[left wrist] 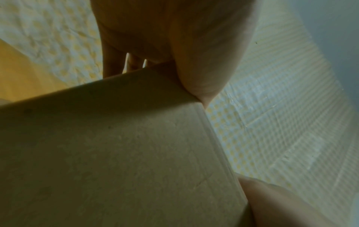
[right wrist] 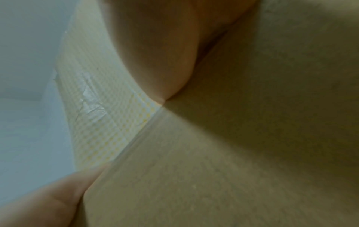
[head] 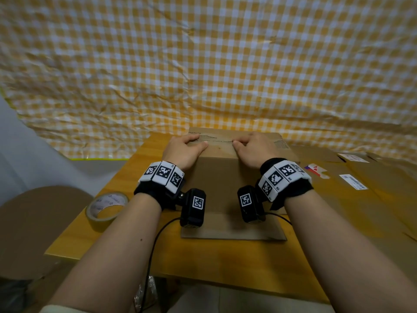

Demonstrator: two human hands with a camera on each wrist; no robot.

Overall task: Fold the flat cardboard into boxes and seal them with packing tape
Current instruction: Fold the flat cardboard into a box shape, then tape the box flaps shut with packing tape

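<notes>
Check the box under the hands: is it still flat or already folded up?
Folded up. The box stands on the table with an upright front wall, and both hands, left and right, press its top.

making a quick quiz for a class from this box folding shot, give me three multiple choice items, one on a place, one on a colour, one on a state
1. Where is the tape roll?
A. on the box
B. on the table, left of the left forearm
C. in the right hand

2. What colour is the checked sheet behind the table?
A. yellow and white
B. red and black
C. plain blue

3. What are the hands doing?
A. both pressing on the top of the box
B. both hanging idle
C. pulling tape

Answers: 1 B, the roll lies on the wood by the left arm. 2 A, yellow and white checks. 3 A, left hand and right hand rest on the box top.
</notes>
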